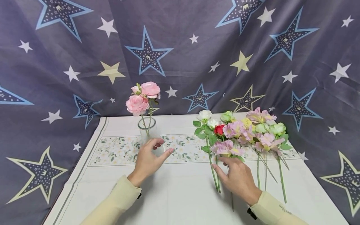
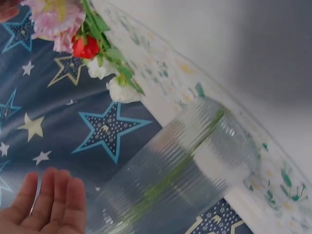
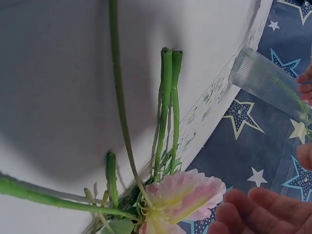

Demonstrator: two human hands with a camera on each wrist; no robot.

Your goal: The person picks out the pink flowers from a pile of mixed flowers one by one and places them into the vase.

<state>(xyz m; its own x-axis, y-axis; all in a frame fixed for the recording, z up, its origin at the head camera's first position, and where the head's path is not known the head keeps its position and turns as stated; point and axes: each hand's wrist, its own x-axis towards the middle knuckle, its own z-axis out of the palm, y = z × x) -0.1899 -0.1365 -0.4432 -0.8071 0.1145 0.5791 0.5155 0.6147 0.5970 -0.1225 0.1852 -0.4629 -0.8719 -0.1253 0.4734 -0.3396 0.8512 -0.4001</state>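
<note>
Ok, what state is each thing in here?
Glass vase: upright, stems inside.
Pink flowers: standing in the vase.
White flowers: lying loose.
Red flower: lying, partly covered.
Lilac flowers: heaped loosely.
Yellow flower: partly covered.
Green flowers: heaped loosely.
Left grip: holding nothing, beside the vase.
Right grip: fingers relaxed, by the lilac flowers.
White tablecloth: spread out.
Starry backdrop: hanging, creased.

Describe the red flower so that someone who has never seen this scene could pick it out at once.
On the white tablecloth, find the pile of flowers by the right hand. Toward the pile's left side, just right of two white blooms, sits the red flower, the only red one among pale purple, green, yellow and white neighbours.
</note>
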